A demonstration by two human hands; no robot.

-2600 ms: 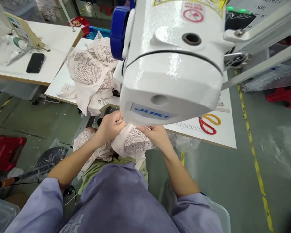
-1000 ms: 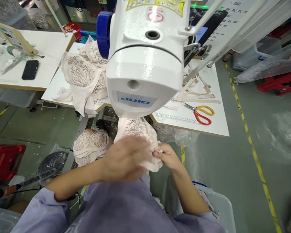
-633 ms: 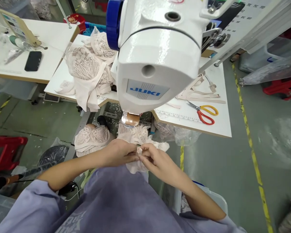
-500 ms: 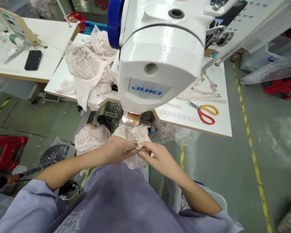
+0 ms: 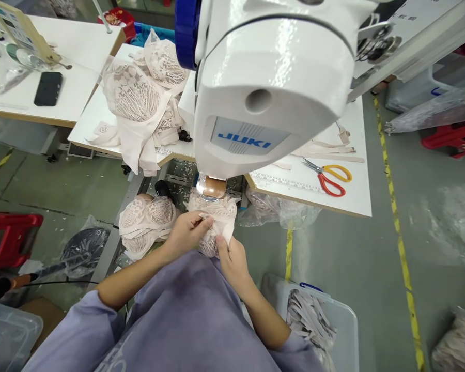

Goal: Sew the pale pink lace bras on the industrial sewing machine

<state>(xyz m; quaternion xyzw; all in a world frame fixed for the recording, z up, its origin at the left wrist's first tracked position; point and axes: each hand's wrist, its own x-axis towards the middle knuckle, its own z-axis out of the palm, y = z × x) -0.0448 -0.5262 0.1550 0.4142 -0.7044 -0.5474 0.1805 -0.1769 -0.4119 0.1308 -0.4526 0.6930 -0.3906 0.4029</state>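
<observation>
Below the head of a white sewing machine (image 5: 263, 93) hangs a beige lace bra (image 5: 213, 209), draped between the machine's work point and my lap. My left hand (image 5: 188, 230) pinches the bra's fabric near its middle, thumb on top. On the lower right edge, my right hand (image 5: 232, 258) grips the same bra with its thumb over the cloth and the fingers mostly hidden beneath. The needle area is hidden behind the metal and copper-coloured front piece (image 5: 212, 187). Just left of my left hand rests another lace bra (image 5: 147, 222).
More lace bras (image 5: 139, 98) lie heaped on the white table's left part. Red-and-yellow-handled scissors (image 5: 329, 178) and beige straps (image 5: 329, 149) are on its right part. A phone (image 5: 48, 89) lies on the neighbouring table. A clear bin (image 5: 344, 320) of grey strips stands low right.
My hands have come apart from a joint pinch on a small piece. The bra is now spread between them, my right hand lower and nearer my body. My view has shifted slightly.
</observation>
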